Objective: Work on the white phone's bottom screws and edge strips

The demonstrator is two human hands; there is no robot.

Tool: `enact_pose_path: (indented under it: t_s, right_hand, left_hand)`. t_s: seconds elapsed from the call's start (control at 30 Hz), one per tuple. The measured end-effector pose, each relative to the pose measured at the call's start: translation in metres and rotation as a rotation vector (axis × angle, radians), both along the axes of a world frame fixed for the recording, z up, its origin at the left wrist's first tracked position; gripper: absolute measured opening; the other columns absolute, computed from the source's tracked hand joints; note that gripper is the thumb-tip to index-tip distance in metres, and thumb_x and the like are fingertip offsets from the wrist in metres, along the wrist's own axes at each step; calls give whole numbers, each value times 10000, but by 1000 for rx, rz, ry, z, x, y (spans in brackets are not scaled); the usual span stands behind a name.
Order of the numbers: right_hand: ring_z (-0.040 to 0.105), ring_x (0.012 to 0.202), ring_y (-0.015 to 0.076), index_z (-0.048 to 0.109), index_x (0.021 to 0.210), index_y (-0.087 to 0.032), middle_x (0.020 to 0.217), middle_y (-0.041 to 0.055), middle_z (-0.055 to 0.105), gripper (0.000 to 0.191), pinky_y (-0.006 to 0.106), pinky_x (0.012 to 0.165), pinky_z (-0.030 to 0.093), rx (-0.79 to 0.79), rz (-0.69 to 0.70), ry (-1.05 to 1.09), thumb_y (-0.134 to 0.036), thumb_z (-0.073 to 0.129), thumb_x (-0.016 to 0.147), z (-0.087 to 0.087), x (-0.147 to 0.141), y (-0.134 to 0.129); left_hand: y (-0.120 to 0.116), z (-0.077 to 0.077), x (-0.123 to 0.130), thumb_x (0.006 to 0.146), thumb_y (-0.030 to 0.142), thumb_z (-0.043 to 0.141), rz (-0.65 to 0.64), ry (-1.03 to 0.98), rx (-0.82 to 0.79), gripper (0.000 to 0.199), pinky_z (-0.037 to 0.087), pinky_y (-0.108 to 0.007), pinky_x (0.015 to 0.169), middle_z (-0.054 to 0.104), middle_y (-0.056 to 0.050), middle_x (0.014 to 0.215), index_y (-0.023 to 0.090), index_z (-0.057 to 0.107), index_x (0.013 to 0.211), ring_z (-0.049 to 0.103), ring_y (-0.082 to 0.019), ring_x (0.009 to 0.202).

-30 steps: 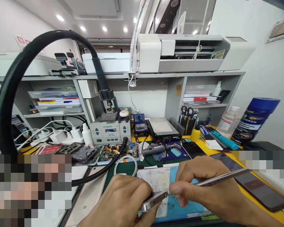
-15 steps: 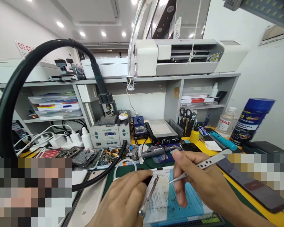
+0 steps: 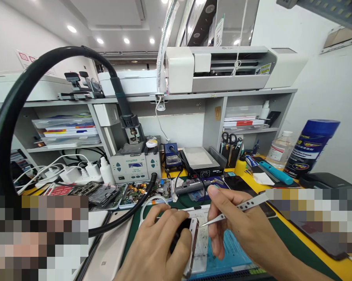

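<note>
Over a blue-and-white printed mat [image 3: 230, 248], the left hand [image 3: 158, 246] grips a silver-edged black phone [image 3: 195, 248]; apart from it, the right hand [image 3: 236, 222] pinches perforated silver tweezers [image 3: 253, 201]. Steady bracing and light tips should serve best.

Illumination bright and diffuse; round ceiling lights [image 3: 126, 40] glare white between 10 and 12 o'clock. Wide-angle distortion leans the spray can [image 3: 309, 153] outward at 3 o'clock. Centre detail crisp; coarse pixelation masks areas at 8 and 4 o'clock.
</note>
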State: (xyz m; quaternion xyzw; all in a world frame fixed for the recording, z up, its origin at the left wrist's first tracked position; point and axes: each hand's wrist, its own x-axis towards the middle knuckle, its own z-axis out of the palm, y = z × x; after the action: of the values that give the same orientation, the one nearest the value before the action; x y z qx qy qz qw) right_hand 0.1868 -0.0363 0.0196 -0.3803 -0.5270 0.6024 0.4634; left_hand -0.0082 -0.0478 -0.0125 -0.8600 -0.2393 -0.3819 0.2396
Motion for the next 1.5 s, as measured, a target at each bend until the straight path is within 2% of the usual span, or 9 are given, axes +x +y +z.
enact_pose_path:
  t_s: [0.23, 0.4, 0.87, 1.13, 1.5]
  right_hand:
    - [615, 374, 180, 551, 651, -171, 501, 14, 626, 533, 265, 354, 496, -4, -44, -31, -678, 627, 798, -3, -3, 1]
    - [628, 410, 169, 566, 654, -175, 527, 17, 636, 539, 260, 408, 523, 34, -98, -64, -694, 621, 790, -3, -6, -3]
    - [621, 399, 165, 582, 671, -172, 539, 18, 648, 528, 255, 402, 521, 70, -133, -13, -683, 628, 794, -16, -9, 0]
    - [614, 385, 167, 591, 684, -169, 523, 19, 642, 538, 254, 387, 513, 48, -138, 16, -697, 644, 770, -15, -12, -1]
    - [601, 368, 163, 591, 686, -170, 522, 10, 627, 525, 256, 361, 500, 62, -121, 41, -683, 633, 793, -25, -19, -1]
  left_hand:
    - [0, -1, 1, 720, -9, 503, 63, 4, -9, 254, 505, -500, 760, 718, -175, 897, 128, 565, 925, 658, -253, 792]
    - [1, -2, 4, 706, 13, 502, 122, -4, 9, 279, 505, -515, 747, 703, -181, 897, 122, 573, 953, 647, -271, 787]
    - [1, -5, 5, 727, 31, 516, 161, 24, 21, 270, 473, -522, 774, 696, -190, 952, 107, 580, 978, 633, -280, 797]
    - [1, -6, 6, 766, 24, 507, 166, 10, 46, 222, 466, -502, 751, 696, -182, 923, 97, 576, 964, 630, -274, 776]
    - [1, -9, 6, 688, 6, 528, 157, 44, -19, 346, 421, -504, 782, 660, -192, 1001, 87, 564, 1022, 607, -299, 863]
